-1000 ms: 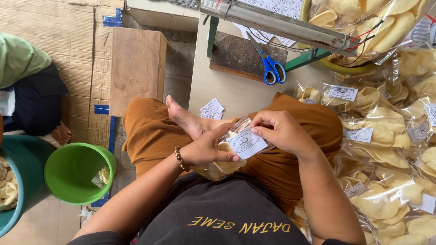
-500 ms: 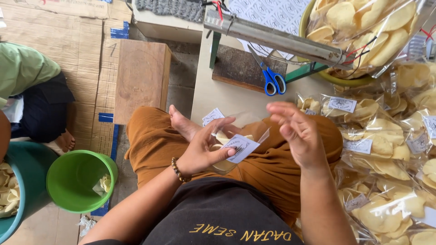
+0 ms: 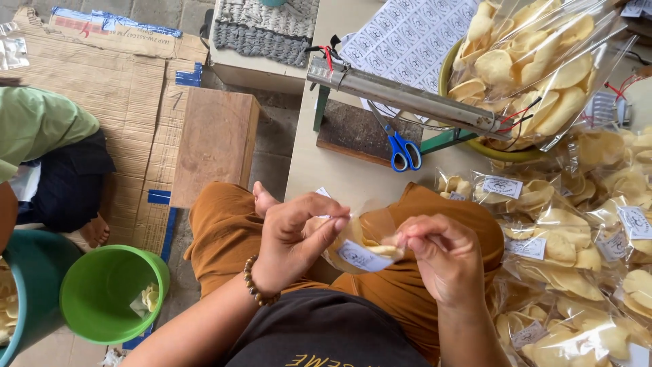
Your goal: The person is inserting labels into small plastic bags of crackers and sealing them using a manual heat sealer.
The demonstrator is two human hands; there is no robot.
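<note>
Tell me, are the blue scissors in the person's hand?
No, the blue scissors lie on the table under the metal bar, while both hands hold a small clear bag of chips.

- Blue-handled scissors (image 3: 405,151) lie on the pale table (image 3: 319,170), beneath a long metal sealer bar (image 3: 407,98).
- Large clear bag of pale round crackers (image 3: 536,68) stands at upper right.
- Filled, labelled cracker packets (image 3: 564,245) are piled at right.
- Green plastic bucket (image 3: 112,295) sits on the floor, lower left.
- Wooden block (image 3: 214,146) rests beside flattened brown cardboard (image 3: 88,81).
</note>
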